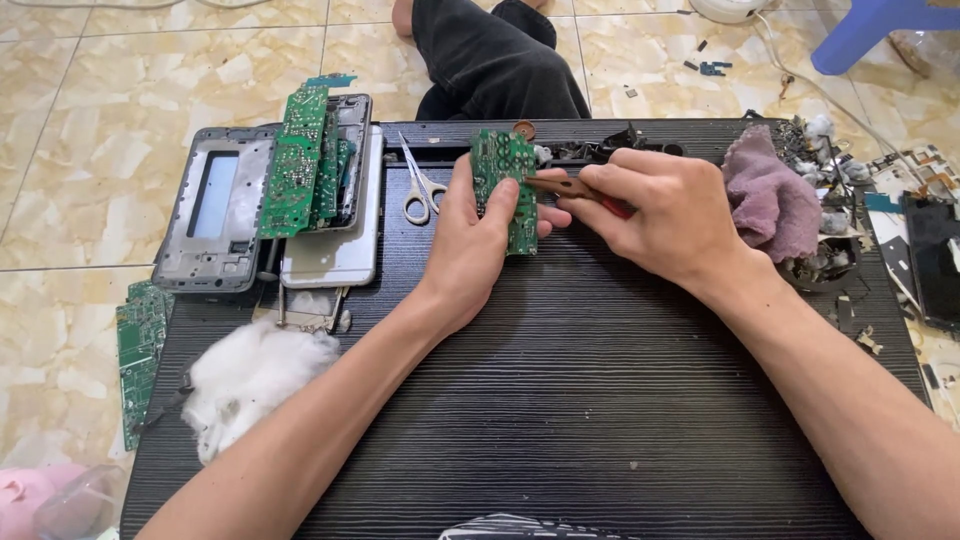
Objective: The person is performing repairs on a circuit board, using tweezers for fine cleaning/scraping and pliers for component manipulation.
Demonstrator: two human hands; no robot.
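The left hand (470, 245) is clenched around a small green rectangular circuit board (505, 185), held upright above the dark ribbed surface (600, 400) near twelve o'clock; the right hand (665, 210) pinches a slim brown-handled tool (575, 188) against the board's right edge. Silver scissors (420, 185) lie just beside the left hand at nine o'clock; white cotton wadding (245, 380) sits at eight o'clock.

My left hand (470, 240) grips a green printed circuit board (505, 185); beneath, a black ribbed tabletop (600, 400); upper right, a mauve cloth (770, 195).

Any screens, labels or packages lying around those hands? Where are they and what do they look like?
No lit screens, labels or packages show, only parts:
Phone frame: left on the black board, grey rectangle, pale window.
Phone back shell: beside it, silvery white.
Dark flat panel: far right edge, black; unclear if a screen.
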